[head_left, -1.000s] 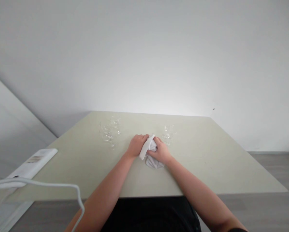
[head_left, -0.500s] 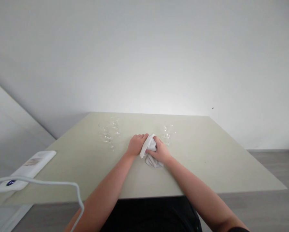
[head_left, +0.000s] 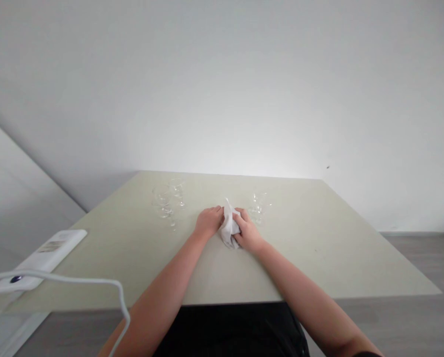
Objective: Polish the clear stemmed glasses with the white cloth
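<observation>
A crumpled white cloth (head_left: 229, 229) is bunched between my two hands above the middle of the table. My right hand (head_left: 249, 232) is closed on it, fingers pressed into the folds. My left hand (head_left: 209, 222) is curled against the cloth's left side; its fingers wrap round something that the hand and cloth hide. Whether a glass is inside the cloth I cannot tell. To the left stand several clear stemmed glasses (head_left: 164, 203), hard to separate from one another. Beyond my right hand is more clear glassware (head_left: 257, 208), its outline faint.
The pale table (head_left: 318, 267) reaches back to a white wall (head_left: 229, 99). A white flat device (head_left: 39, 260) lies on the table's left edge. A white cable (head_left: 77, 281) crosses the lower left in front of my left forearm.
The cloth has shifted and been bunched up: its hanging lower part has drawn upward, and a peak now sticks up between my hands. My hands have moved only slightly.
</observation>
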Demonstrator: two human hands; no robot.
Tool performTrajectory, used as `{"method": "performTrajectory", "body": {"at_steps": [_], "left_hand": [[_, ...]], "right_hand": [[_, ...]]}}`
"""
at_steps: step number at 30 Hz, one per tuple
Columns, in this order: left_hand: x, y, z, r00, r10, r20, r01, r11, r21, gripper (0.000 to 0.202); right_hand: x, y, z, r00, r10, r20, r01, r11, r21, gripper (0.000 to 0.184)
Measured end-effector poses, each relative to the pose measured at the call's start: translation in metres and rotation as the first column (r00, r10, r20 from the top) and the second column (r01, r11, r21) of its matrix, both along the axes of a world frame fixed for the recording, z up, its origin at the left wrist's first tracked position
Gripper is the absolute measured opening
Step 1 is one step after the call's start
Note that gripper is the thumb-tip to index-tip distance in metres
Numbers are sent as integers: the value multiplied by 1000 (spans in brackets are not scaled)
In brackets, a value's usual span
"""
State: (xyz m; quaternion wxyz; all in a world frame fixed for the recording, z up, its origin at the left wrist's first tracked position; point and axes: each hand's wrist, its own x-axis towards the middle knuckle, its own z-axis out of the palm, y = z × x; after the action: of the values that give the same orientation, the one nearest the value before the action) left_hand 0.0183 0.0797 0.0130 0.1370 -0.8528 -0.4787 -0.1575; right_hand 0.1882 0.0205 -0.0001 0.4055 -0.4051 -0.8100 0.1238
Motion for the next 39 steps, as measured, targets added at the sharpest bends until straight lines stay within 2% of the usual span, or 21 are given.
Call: {"method": "performTrajectory", "body": {"at_steps": [3, 6, 8, 9, 11, 14, 16, 18, 20, 23, 25, 28, 31, 33, 35, 37, 39], "left_hand": [[2, 0, 0, 1000, -30, 8, 29, 999, 28, 16], [4, -3, 1, 994, -110, 9, 108, 990, 93, 18], [4, -3, 1, 989, -150, 10, 147, 980, 135, 19], [4, -4, 0, 988, -154, 12, 150, 978, 147, 19], [2, -3, 0, 988, -154, 24, 149, 979, 141, 18], [-1, -2, 2, 990, -135, 51, 131, 989, 73, 13], [-2, -1, 3, 994, -100, 42, 100, 995, 15, 12], [-1, -2, 3, 998, -59, 22, 59, 998, -17, 13], [1, -2, 1, 998, -53, 22, 53, 999, -1, 15], [3, -2, -4, 997, -57, 56, 53, 996, 75, 20], [4, -2, -8, 995, -49, 88, 38, 991, 127, 27], [3, -2, -10, 986, -92, 141, 66, 981, 181, 37], [3, -4, -6, 979, -169, 116, 147, 972, 181, 28], [3, -5, -3, 983, -170, 72, 158, 976, 150, 24], [3, -6, 0, 989, -147, 32, 143, 984, 104, 23], [2, -5, 1, 992, -125, -1, 125, 991, 55, 20], [1, -4, 2, 995, -98, -34, 98, 995, 4, 18]], "right_hand": [[-3, 0, -2, 994, -95, -53, 92, 994, -57, 60], [-1, 3, -4, 967, -233, -104, 204, 951, -233, 40], [2, 4, -5, 961, -261, -95, 224, 930, -292, 26], [3, 4, -5, 967, -244, -80, 211, 933, -290, 25], [4, 4, -5, 985, -169, -45, 154, 961, -229, 34], [4, 3, -4, 998, -58, 2, 58, 996, -61, 56], [2, 3, -3, 999, -31, 34, 30, 999, 31, 62], [0, 2, -3, 999, -43, 33, 42, 998, 39, 65], [-1, 2, -2, 994, -102, -29, 101, 993, -61, 64], [-3, 2, -2, 957, -243, -156, 192, 939, -285, 56], [-3, 4, -3, 935, -279, -220, 185, 911, -368, 46], [-4, 7, -6, 910, -260, -323, 81, 876, -476, 38], [-6, 8, -9, 811, -320, -489, -79, 769, -634, 38], [-7, 7, -11, 731, -373, -572, -199, 685, -701, 45], [-7, 6, -12, 717, -378, -585, -260, 634, -728, 46], [-4, 6, -12, 783, -335, -524, -203, 659, -724, 40], [-1, 7, -11, 864, -263, -429, -88, 761, -642, 30]]}}
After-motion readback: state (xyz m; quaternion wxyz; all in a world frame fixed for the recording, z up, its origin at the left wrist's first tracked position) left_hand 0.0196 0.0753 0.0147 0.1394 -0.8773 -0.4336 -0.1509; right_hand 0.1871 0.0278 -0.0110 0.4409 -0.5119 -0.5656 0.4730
